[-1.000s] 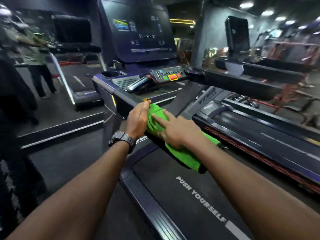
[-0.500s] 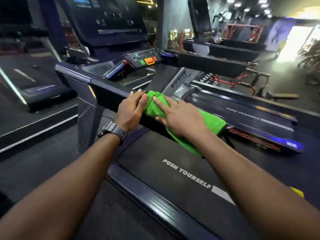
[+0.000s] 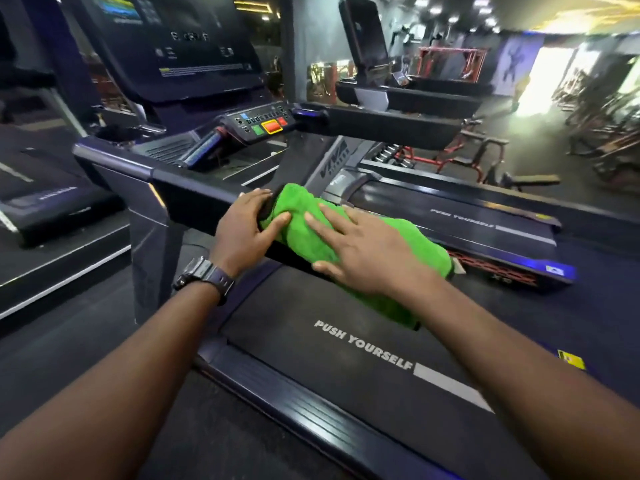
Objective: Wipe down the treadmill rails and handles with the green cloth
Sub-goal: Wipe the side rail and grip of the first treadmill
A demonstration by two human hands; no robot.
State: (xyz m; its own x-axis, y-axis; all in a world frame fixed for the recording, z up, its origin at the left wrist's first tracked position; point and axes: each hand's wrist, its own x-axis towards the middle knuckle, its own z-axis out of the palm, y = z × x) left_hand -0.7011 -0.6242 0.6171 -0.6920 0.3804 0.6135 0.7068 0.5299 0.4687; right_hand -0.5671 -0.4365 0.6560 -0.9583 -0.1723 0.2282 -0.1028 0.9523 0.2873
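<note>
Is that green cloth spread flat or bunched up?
Bunched: the green cloth drapes in thick folds over the handrail, under the right hand.

The room is dim overall, lit by small white ceiling spotlights point(image 3: 453, 19) at upper right. A bright blown-out glare point(image 3: 533, 88) floods the far right doorway area, washing detail away. Wide-angle distortion bends lines near the edges. The background is soft and smeared; the glossy black treadmill side rail point(image 3: 311, 410) catches faint bluish reflections.
</note>
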